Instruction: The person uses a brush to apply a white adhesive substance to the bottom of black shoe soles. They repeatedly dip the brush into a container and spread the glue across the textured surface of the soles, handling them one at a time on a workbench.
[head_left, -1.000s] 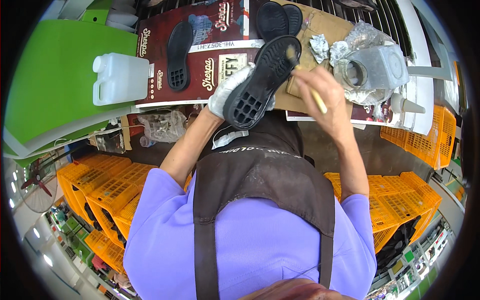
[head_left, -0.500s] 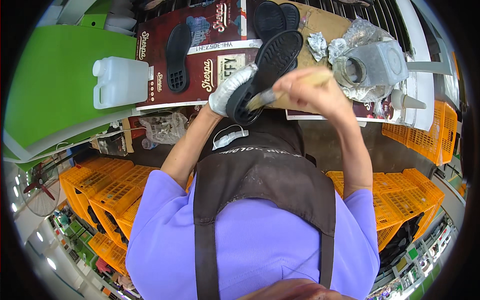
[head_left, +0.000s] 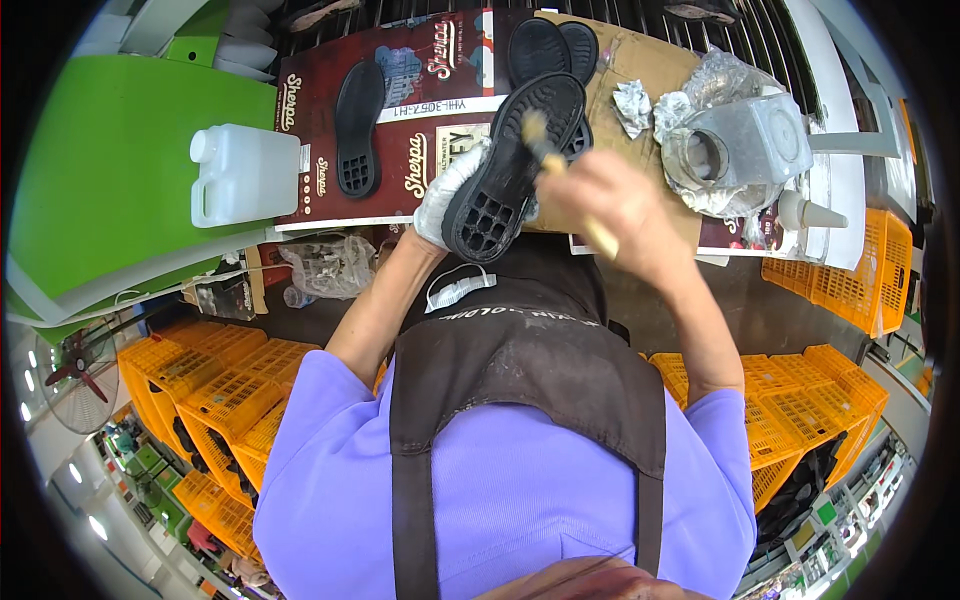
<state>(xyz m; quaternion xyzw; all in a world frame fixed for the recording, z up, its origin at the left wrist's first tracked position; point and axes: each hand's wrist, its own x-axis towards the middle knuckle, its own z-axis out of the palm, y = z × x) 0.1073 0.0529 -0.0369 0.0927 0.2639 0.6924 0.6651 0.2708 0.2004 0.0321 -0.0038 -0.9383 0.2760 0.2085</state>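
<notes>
My left hand (head_left: 446,194), in a whitish glove, grips a black shoe sole (head_left: 508,165) from beneath near its heel. The sole is tilted, its heel with square cavities toward me. In my bare right hand (head_left: 618,212) is a paint brush (head_left: 601,238) with a pale wooden handle. Its bristles are at the forefoot of the sole, blurred by motion. Another black sole (head_left: 359,128) lies on the dark red cardboard to the left. More soles (head_left: 540,52) lie behind the held one, partly covered by it.
A white plastic jug (head_left: 246,176) stands at the left on a green surface (head_left: 120,180). On the right, a translucent container (head_left: 752,140) lies on its side amid crumpled wrapping, beside a nozzle bottle (head_left: 810,213). Orange crates (head_left: 836,272) stand below the bench on both sides.
The brush has gone from the heel up to the forefoot. My left hand has brought the sole slightly lower and turned its cavities more into view.
</notes>
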